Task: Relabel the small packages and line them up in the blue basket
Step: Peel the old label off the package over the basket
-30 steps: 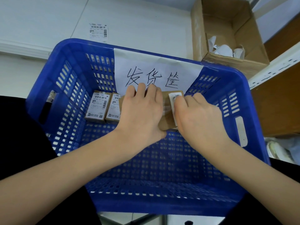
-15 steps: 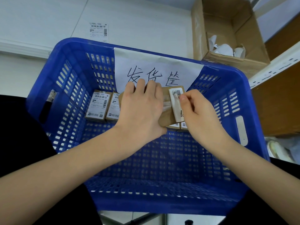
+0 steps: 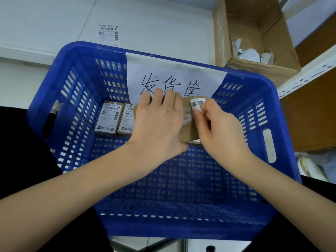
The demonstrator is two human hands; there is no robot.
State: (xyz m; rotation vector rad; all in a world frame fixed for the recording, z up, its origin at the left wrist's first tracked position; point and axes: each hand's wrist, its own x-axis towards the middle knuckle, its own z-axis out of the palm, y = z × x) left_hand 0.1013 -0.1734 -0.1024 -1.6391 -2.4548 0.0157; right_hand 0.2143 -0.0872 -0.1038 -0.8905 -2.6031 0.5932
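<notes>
A blue basket (image 3: 76, 57) fills the view. My left hand (image 3: 160, 124) grips a brown package (image 3: 187, 130) from above, fingers over its far edge and thumb at its near edge, holding it above the basket floor near the far wall. My right hand (image 3: 218, 131) pinches a white barcode label (image 3: 197, 103) at the package's right end, with curled fingers covering the label's lower part. Two labelled packages (image 3: 108, 118) (image 3: 126, 120) stand side by side at the far left of the basket. The edge of another package (image 3: 195, 142) shows under the held one.
A white paper sign (image 3: 172, 77) with handwritten characters hangs on the basket's far wall. A loose label (image 3: 109, 34) lies on the white surface behind. An open cardboard box (image 3: 254, 24) holding crumpled paper stands at the back right, beside a shelf rail (image 3: 309, 70).
My right hand's fingers went from lying over the label to curling and pinching it, moving up along it so less of it shows. The left hand and package rose slightly.
</notes>
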